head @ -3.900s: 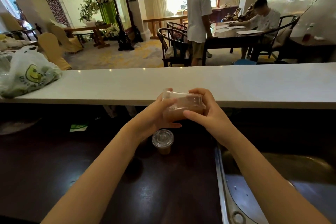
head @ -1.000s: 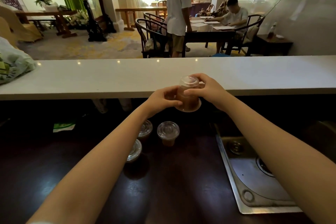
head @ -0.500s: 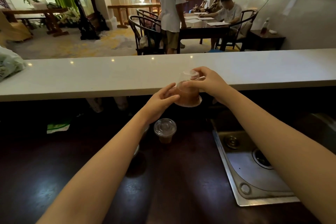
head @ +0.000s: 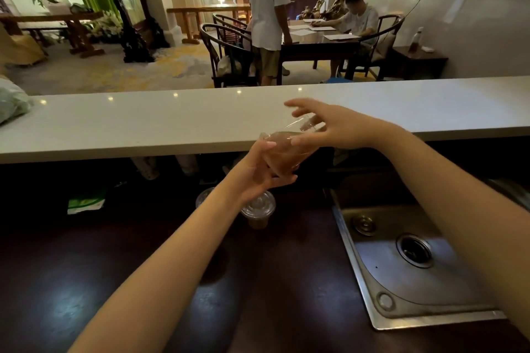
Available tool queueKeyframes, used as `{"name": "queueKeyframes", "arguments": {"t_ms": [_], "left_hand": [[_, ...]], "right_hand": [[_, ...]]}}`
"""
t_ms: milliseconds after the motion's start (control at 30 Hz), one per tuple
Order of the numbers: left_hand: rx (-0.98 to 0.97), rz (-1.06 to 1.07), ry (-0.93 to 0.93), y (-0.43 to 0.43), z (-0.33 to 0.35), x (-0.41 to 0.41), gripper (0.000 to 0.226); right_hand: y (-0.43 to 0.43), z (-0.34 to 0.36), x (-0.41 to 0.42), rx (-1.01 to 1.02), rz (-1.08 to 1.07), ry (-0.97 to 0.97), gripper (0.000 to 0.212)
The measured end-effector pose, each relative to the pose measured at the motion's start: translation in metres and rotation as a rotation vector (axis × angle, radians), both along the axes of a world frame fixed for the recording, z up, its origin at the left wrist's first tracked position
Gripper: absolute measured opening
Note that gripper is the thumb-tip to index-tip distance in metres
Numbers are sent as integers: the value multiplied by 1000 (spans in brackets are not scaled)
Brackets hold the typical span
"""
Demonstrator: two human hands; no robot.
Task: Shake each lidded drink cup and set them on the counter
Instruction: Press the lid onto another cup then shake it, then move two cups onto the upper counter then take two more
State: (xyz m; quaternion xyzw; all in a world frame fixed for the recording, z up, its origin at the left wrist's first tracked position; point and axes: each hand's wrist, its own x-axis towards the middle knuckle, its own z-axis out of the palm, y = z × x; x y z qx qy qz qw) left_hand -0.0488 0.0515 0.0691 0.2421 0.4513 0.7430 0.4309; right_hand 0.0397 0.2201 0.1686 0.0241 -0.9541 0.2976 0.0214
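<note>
A clear plastic drink cup is held tilted in mid-air at the wearer's 12 o'clock, just in front of the near edge of the white counter. Its brown drink is pooled in the lower end and its clear end points toward 2 o'clock. The left hand grips the cup from 8 o'clock, with the thumb on the side wall and the fingers curled beneath. The right hand reaches in from 3 o'clock with its fingers splayed apart over the cup's upper end and its thumb alongside the wall. At the cup's 6 o'clock a second lidded cup stands on the dark worktop. A steel sink lies at 4 o'clock.
</note>
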Motion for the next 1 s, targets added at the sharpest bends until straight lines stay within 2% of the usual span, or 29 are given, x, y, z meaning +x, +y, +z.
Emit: {"name": "queueKeyframes", "arguments": {"t_ms": [67, 167, 233, 367, 433, 500, 567, 633, 767, 1000], "left_hand": [[-83, -11, 97, -7, 9, -7, 60], [-174, 28, 175, -18, 21, -15, 60], [-206, 32, 202, -25, 30, -18, 52], [-367, 120, 336, -38, 43, -28, 69], [-468, 160, 470, -48, 48, -31, 77], [-584, 197, 630, -59, 52, -32, 78], [-653, 210, 781, -67, 55, -33, 79], [-715, 209, 912, -74, 57, -32, 84], [-923, 211, 1106, -88, 42, -40, 95], [-1111, 168, 1147, -103, 20, -45, 98]], "right_hand": [[-3, 4, -4, 182, 84, -39, 63], [-11, 1, -10, 206, 105, 7, 58], [-18, -6, -14, 147, 93, 82, 56], [-36, -34, -18, -68, 64, 182, 59], [-42, -51, -19, -221, 64, 117, 65], [-43, -71, -23, -334, 73, -52, 75], [-38, -100, -31, -251, 87, -212, 90], [-37, -132, -43, -39, 69, -326, 103], [-46, -181, -66, 197, 4, -441, 117], [-61, -210, -80, 162, -99, -454, 113]]}}
